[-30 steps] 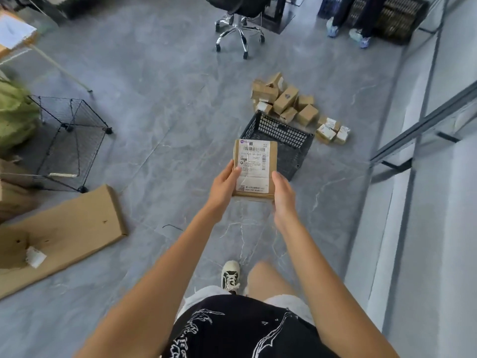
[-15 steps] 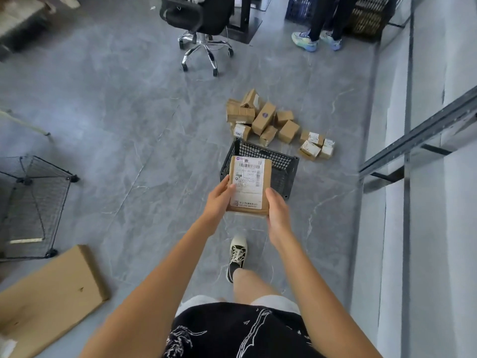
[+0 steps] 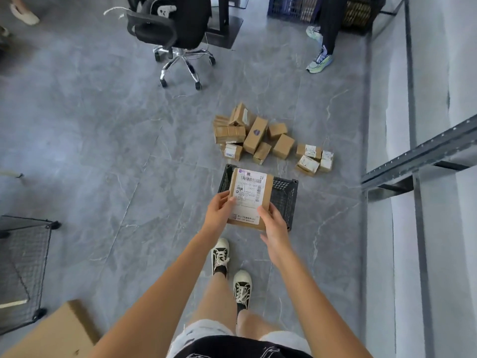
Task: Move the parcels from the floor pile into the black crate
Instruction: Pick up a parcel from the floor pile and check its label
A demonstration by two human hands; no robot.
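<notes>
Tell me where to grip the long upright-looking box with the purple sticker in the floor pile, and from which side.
Take the box with the purple sticker across its two long side faces, near the middle, coming down from above. It lies on top of the pile, leaning on its neighbours, with its narrow width exposed. Its ends are crowded by other boxes, so a grip there looks harder.

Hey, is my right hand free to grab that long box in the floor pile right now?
Probably not: the right hand holds the labelled parcel, and the long box lies beyond the black crate.
</notes>
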